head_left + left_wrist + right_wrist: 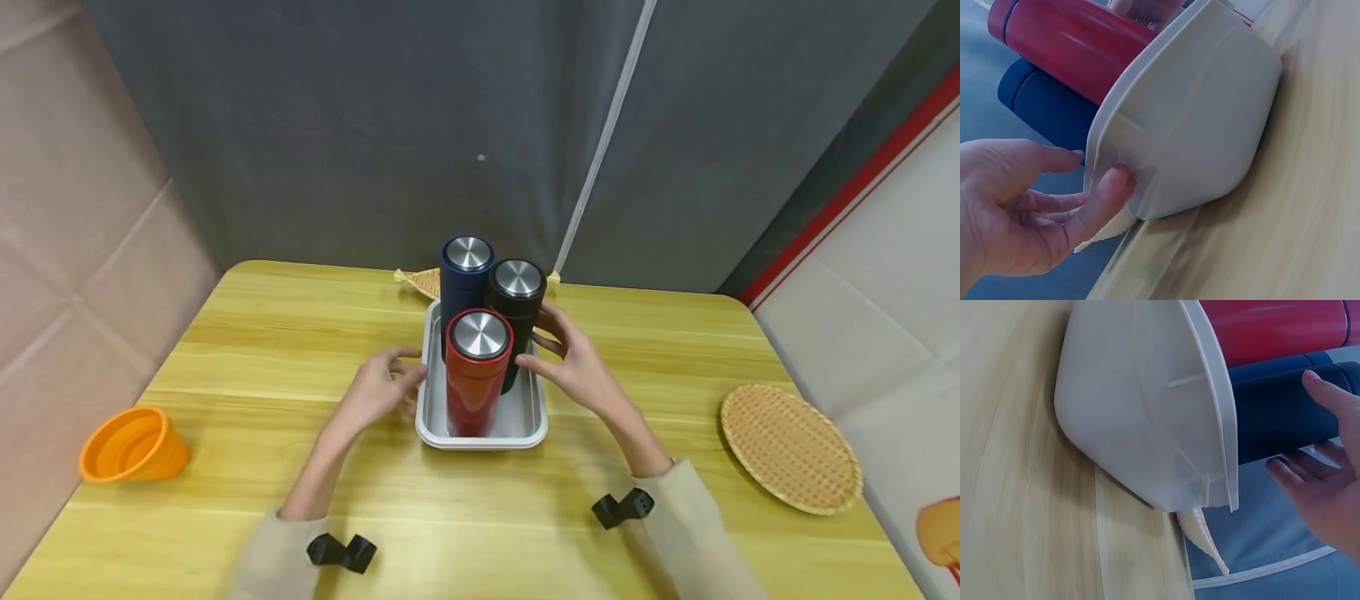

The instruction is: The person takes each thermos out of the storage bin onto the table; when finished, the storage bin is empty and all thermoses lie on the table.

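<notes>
Three thermos bottles stand upright in a pale, deep rectangular tub [482,444]: a red thermos [477,392] in front, a navy blue thermos [459,287] behind it and a black thermos [517,312] to the right, all with shiny metal lid tops. At the tub's left rim is my left hand [384,385], fingers loosely bent and thumb beside the wall; in the left wrist view a fingertip lies right at the wall. My right hand [573,358] is by the black thermos, thumb across its front and spread fingers [1288,478] along its side.
An orange cup [135,446] tips over at the left of the wooden table [262,367]. A round woven tray [791,448] lies at the right. Behind the tub, a woven basket [423,282] shows partly. A grey curtain [337,142] hangs beyond the table's back edge.
</notes>
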`<state>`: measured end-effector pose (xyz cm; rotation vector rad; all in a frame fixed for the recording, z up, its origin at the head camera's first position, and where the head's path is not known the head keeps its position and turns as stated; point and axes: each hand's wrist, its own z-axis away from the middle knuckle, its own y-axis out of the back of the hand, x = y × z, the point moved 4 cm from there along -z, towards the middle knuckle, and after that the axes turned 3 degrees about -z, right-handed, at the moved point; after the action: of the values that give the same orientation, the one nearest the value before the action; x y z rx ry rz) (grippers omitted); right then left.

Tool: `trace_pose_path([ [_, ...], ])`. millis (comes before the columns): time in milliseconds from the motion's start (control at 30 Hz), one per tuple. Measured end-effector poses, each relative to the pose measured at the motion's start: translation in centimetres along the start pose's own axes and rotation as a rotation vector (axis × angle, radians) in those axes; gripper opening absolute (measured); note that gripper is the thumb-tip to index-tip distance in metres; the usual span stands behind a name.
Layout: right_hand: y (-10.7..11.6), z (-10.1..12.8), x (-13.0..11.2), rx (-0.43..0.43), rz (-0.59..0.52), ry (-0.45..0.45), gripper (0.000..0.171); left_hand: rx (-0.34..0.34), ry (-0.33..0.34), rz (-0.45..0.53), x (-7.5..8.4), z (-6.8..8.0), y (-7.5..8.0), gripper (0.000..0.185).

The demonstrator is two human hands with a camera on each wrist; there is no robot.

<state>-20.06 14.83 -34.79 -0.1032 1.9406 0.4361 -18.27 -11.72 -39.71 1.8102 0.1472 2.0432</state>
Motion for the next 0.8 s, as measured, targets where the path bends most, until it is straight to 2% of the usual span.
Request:
trace_pose_path([
  [167,-0.1,-0.3,0.2,0.033,-0.003,-0.017,0.08,-0.038,0.008,0.034,-0.3,0.1,-0.4,0.038],
  [333,-0.4,-0.7,0.4,0.052,0.024,-0.048,0.082,-0.041,0.033,0.094,-0.6,0.0,-0.5,0.039],
  [567,-1.0,-0.9,-2.2,0.065,0.089,-0.087,0.072,-0.058,0.047,0.161,-0.6,-0.3,-0.7,0.041],
  [700,-0.7,-1.0,-0.8,0.101,0.091,-0.074,0.068,-0.078,0.056,0.182,-0.6,-0.5,-0.9,0.041],
  [800,-0.6,-1.2,-0.8,0.122,0.087,-0.077,0.067,-0.08,0.056,0.19,-0.7,-0.8,-0.9,0.039],
])
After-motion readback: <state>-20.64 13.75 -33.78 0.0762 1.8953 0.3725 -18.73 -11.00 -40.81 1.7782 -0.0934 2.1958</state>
